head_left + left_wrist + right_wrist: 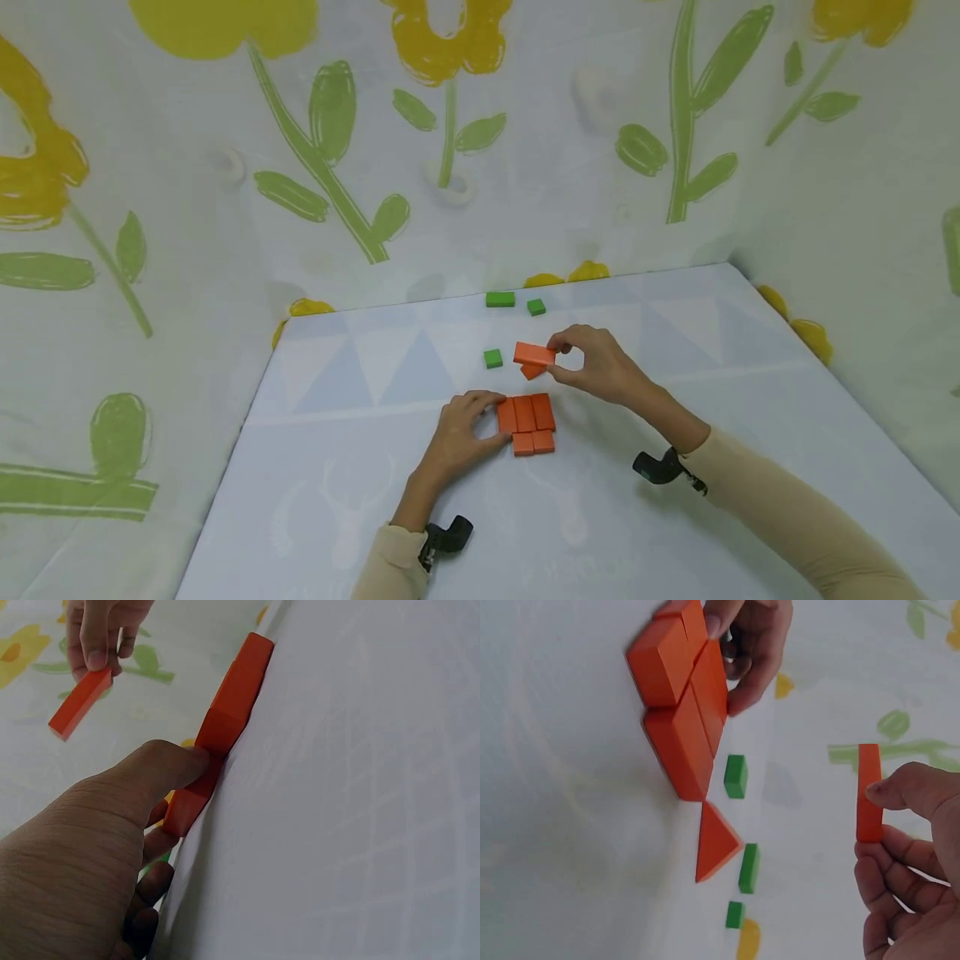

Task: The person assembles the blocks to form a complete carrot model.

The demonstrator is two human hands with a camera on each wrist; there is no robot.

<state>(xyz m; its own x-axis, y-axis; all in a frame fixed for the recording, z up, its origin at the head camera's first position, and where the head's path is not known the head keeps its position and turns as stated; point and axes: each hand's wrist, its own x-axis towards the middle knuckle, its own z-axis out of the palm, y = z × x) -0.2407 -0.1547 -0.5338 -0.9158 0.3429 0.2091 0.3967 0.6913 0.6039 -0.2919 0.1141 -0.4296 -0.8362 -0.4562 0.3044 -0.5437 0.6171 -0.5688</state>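
Note:
My right hand pinches a flat rectangular orange block by one end, between thumb and fingers, raised above the table. Below it an orange triangular block lies on the table, partly hidden in the head view. Several orange blocks lie packed together, three longer ones in a row with two smaller ones along the near side. At the left side of this group, my left hand holds the leftmost long block, thumb at its near end and fingers at the far end.
A small green block lies beyond the orange group. Farther back, near the table's far edge, are a longer green block and another small green block. A flower-printed cloth hangs behind the white patterned table.

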